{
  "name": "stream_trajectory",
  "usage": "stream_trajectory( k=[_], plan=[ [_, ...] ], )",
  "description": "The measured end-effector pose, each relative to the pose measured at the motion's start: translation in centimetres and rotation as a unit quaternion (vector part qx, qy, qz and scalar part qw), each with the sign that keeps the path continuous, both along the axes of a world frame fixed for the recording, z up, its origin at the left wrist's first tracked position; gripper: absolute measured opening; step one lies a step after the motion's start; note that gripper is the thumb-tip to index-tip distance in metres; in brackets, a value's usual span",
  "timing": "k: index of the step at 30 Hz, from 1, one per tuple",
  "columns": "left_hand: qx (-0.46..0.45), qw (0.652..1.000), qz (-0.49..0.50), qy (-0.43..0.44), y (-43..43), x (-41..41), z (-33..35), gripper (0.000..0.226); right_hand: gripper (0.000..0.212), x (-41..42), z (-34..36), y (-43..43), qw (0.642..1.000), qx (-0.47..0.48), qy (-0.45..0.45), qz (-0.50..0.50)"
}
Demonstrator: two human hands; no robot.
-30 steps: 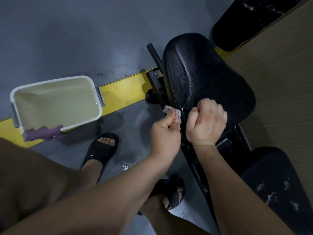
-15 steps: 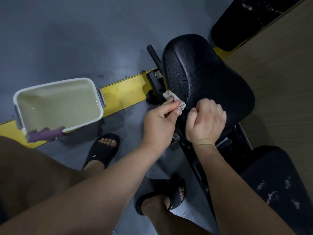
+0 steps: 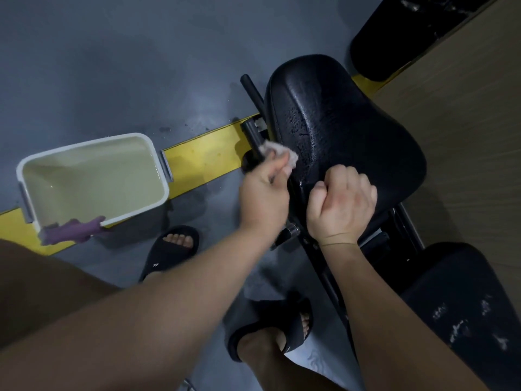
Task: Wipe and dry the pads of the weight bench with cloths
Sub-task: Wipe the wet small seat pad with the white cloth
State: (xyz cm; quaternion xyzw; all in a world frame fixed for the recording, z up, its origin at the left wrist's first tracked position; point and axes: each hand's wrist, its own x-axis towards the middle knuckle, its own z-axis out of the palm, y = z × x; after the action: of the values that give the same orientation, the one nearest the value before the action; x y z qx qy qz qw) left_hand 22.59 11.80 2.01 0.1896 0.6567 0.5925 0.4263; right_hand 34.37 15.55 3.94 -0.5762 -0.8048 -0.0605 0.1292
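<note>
From the head camera, the left hand point(image 3: 263, 193) pinches a small pale cloth point(image 3: 282, 158) against the left edge of the black seat pad point(image 3: 352, 131), which is beaded with water. The right hand point(image 3: 342, 204) is clenched at the pad's near edge; whether it grips the rim cannot be told. This looks like the wiping step. The next move likely calls for sweeping across the droplets.

The grey, yellow-striped floor point(image 3: 112, 66) bears a white tub point(image 3: 93, 158), the weight bench point(image 3: 352, 131) and two sandals point(image 3: 172, 249).
</note>
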Motion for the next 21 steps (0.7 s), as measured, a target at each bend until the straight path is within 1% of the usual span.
stream_trajectory(
  k=[3,5,7,9,11,12,14,16,18,21],
  plan=[
    [-0.013,1.000,0.012,-0.022,-1.0,1.7,-0.4,0.036,0.019,0.0,-0.1,0.0,1.000,0.006,0.003,-0.001],
    [-0.016,0.999,0.027,-0.044,1.4,0.5,-0.2,0.032,0.019,0.1,0.0,-0.1,1.000,0.013,0.007,0.001],
    [0.000,0.998,0.035,-0.056,4.2,-1.8,0.2,0.029,0.019,0.0,0.0,-0.1,1.000,0.012,0.007,0.004],
    [0.000,0.999,0.016,-0.041,5.7,-3.8,0.3,0.029,0.019,0.0,0.0,-0.1,1.000,0.010,0.004,0.003],
    [-0.022,1.000,-0.001,-0.012,4.9,-4.0,0.0,0.029,0.019,0.0,-0.1,-0.1,1.000,0.012,0.004,0.005],
    [-0.031,0.999,-0.009,-0.019,3.9,-3.5,-0.3,0.029,0.019,0.0,-0.1,-0.1,1.000,0.013,0.005,0.006],
    [-0.032,0.998,-0.021,-0.050,1.0,-1.2,-1.1,0.029,0.019,0.0,-0.1,-0.1,1.000,0.016,0.006,0.006],
    [-0.036,0.997,-0.010,-0.073,-0.5,0.3,-1.3,0.031,0.020,0.0,-0.1,-0.1,1.000,0.014,0.010,0.007],
    [-0.043,0.991,0.019,-0.125,1.3,-0.5,-1.6,0.031,0.020,0.0,-0.1,-0.1,1.000,0.013,0.012,0.006],
    [-0.042,0.987,0.034,-0.151,5.0,-3.0,-1.7,0.032,0.020,0.1,-0.2,-0.2,1.000,0.017,0.017,0.010]
  ],
)
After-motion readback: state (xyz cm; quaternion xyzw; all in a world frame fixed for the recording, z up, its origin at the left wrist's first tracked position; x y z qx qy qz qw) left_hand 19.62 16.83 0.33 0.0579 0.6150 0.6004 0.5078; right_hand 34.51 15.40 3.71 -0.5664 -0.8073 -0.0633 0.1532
